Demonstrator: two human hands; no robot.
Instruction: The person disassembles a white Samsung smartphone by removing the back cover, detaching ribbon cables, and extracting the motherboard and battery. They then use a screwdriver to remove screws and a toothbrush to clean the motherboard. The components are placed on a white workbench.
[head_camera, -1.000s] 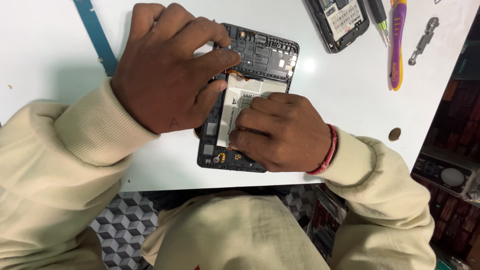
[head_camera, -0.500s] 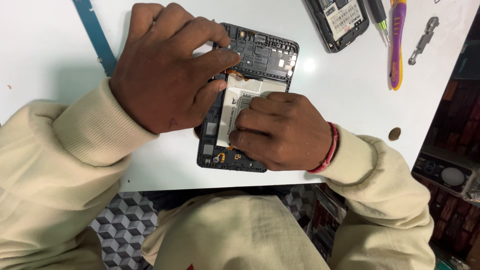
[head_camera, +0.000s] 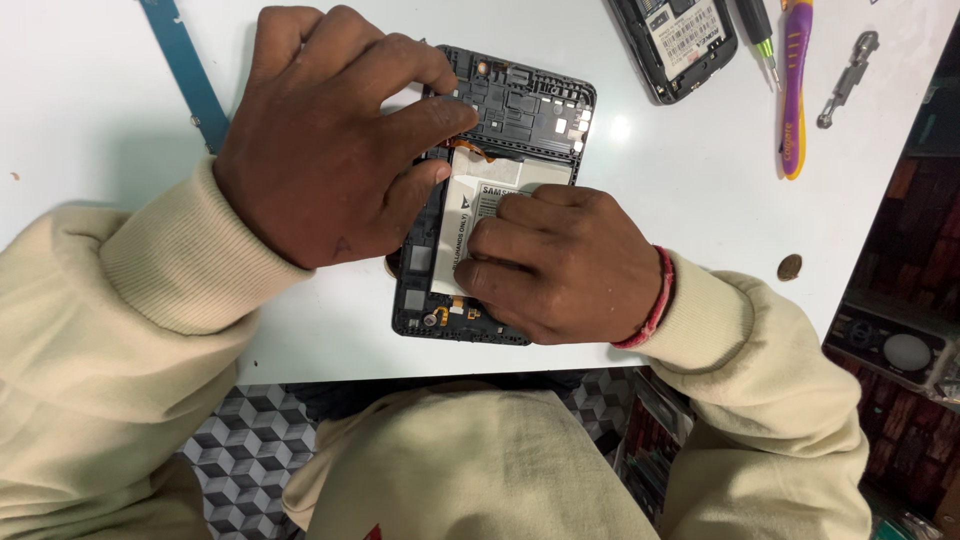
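Note:
An opened black tablet frame (head_camera: 520, 105) lies on the white table (head_camera: 80, 120) with its insides up. A white battery (head_camera: 470, 205) sits in its middle. My left hand (head_camera: 320, 140) rests over the frame's left side, fingertips pressing on the frame's top edge and the battery's upper left corner. My right hand (head_camera: 560, 265) lies on the battery's lower right part, fingers curled and pressing down on it. Both sleeves are cream coloured; a red thread is on the right wrist.
At the table's far right lie a second opened black device (head_camera: 675, 40), a purple-and-yellow tool (head_camera: 795, 80), a green-tipped screwdriver (head_camera: 755, 25), a metal bit (head_camera: 848, 80) and a brown coin (head_camera: 789, 267). A blue strip (head_camera: 185, 75) lies far left. A shelf stands right.

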